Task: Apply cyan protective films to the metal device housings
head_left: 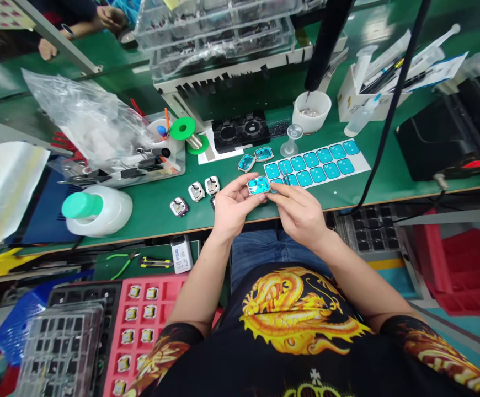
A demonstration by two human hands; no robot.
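My left hand (232, 207) pinches a small silver frame part (259, 185) that carries a blue film, just above the front edge of the green table (149, 212). My right hand (300, 212) is closed on thin tweezers (284, 180) whose tip meets the part's right side. Right behind lies a white sheet of blue film stickers (318, 164). Two film-covered parts (255, 159) lie further back, and three bare silver parts (196, 194) sit to the left.
A black jig (240, 131), a white cup (312, 110), a suction stand (291, 140), a white bottle with green cap (96, 208) and a tool tray (149, 160) stand on the table. A pink tray of parts (140, 325) lies below left. Another person's hands (107, 16) show far left.
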